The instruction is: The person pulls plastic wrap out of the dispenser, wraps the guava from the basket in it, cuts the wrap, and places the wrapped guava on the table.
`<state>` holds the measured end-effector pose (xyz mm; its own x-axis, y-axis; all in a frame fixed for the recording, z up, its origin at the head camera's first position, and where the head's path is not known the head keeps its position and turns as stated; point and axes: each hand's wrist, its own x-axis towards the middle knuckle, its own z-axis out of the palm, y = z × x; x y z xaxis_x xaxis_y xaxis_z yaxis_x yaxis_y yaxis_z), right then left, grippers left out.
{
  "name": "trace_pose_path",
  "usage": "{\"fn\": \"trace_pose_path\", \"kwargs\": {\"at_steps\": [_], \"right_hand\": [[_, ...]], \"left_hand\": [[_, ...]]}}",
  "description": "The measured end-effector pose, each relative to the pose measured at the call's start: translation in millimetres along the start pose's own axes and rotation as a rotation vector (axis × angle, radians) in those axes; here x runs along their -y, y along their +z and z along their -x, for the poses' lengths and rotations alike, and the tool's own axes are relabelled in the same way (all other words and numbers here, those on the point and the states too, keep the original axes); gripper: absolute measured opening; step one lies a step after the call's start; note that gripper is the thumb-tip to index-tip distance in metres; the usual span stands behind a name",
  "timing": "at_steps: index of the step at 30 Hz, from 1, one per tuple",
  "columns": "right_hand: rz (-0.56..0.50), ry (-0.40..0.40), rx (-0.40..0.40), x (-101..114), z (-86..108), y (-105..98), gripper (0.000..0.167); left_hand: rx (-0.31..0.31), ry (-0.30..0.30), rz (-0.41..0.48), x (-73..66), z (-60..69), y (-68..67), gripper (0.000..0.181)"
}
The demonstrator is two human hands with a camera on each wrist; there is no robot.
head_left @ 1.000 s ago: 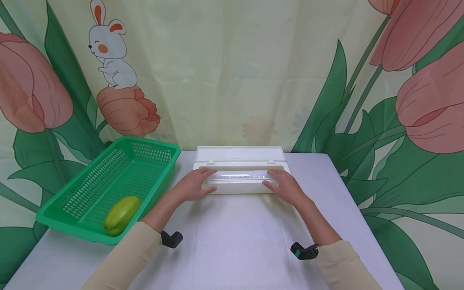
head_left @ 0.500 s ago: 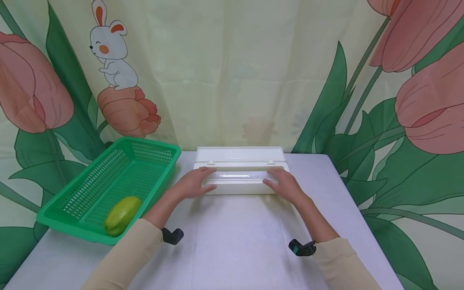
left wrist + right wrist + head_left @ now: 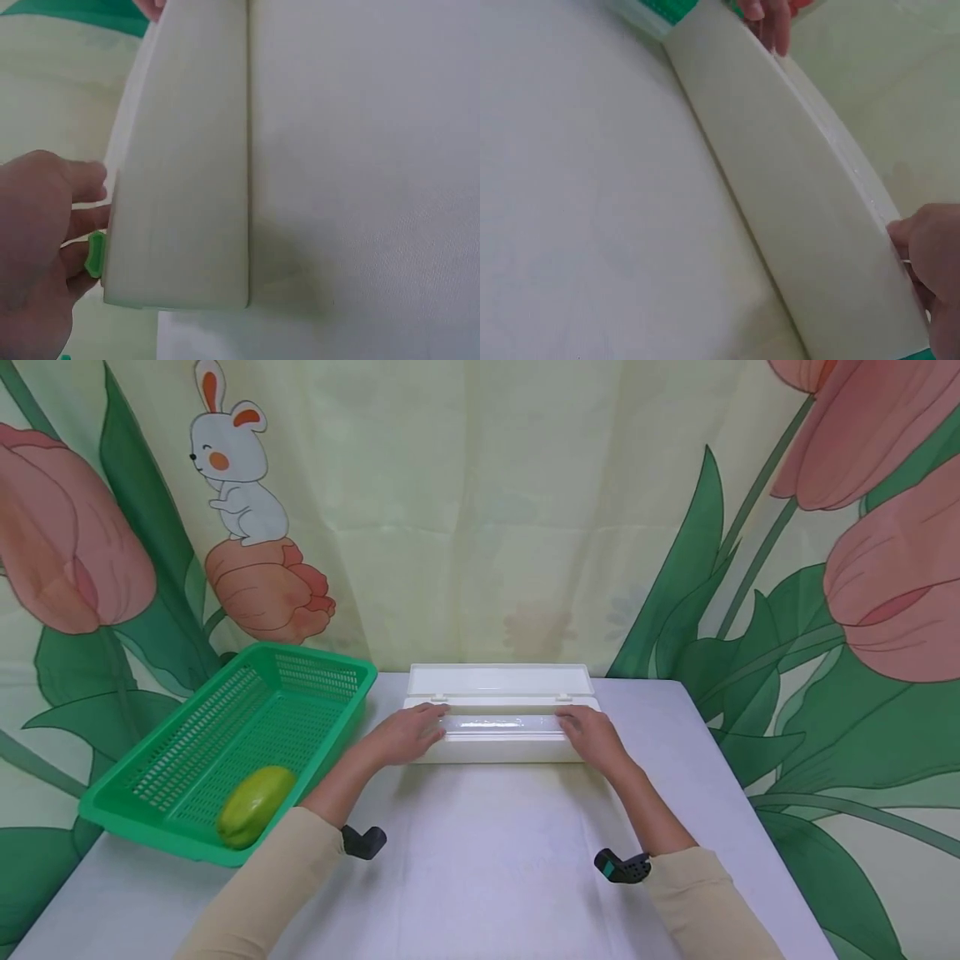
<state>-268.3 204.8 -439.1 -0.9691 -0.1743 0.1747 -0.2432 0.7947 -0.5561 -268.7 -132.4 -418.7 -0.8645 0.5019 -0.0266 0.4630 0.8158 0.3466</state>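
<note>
A long white box (image 3: 498,752) lies on the table, its lid (image 3: 498,679) tipped back. Inside is a roll of clear plastic wrap (image 3: 498,723). My left hand (image 3: 405,737) pinches the roll's left end between thumb and bent fingers. At the right end, my right hand (image 3: 592,741) holds the roll likewise. In the left wrist view the box's front wall (image 3: 184,165) hides part of the grip, and a green piece (image 3: 96,253) shows by the fingers. The right wrist view has the right thumb (image 3: 900,227) at the box's top edge.
A green plastic basket (image 3: 296,710) stands on the left of the table, with a yellow-green papaya-like fruit (image 3: 256,807) in its near end. White cloth (image 3: 480,860) covers the table. A printed curtain (image 3: 465,527) hangs directly behind the box.
Both thumbs have moved up from the box's front to the ends of the roll. The fingers have drawn in. Box, basket and fruit stay in place.
</note>
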Motion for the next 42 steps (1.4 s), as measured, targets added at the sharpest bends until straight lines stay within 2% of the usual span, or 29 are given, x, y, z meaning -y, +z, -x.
{"fn": "trace_pose_path", "kwargs": {"at_steps": [9,16,21,27,31,37,42], "right_hand": [[-0.020,0.008,-0.121,-1.5,0.4,2.1,0.017],[-0.063,0.010,-0.215,-4.6,5.7,2.3,0.014],[-0.084,0.006,-0.221,-5.3,5.1,1.6,0.016],[-0.116,0.027,-0.192,-1.9,4.3,-2.9,0.018],[-0.119,0.019,-0.210,-0.3,5.3,-5.7,0.017],[-0.114,0.035,-0.220,1.9,7.7,-9.0,0.019],[-0.119,0.055,-0.212,4.9,11.1,-12.0,0.021]], "left_hand": [[-0.164,0.049,0.007,1.6,-4.1,3.9,0.033],[-0.269,0.051,0.017,2.7,-8.6,12.2,0.018],[-0.349,0.064,0.009,4.6,-9.0,13.7,0.008],[-0.377,0.033,0.053,9.2,-8.1,13.5,0.007],[-0.393,0.042,0.053,11.4,-7.1,12.3,0.008],[-0.372,0.010,0.057,9.1,-0.4,7.3,0.012],[-0.410,0.029,0.088,8.7,4.7,5.0,0.012]]}}
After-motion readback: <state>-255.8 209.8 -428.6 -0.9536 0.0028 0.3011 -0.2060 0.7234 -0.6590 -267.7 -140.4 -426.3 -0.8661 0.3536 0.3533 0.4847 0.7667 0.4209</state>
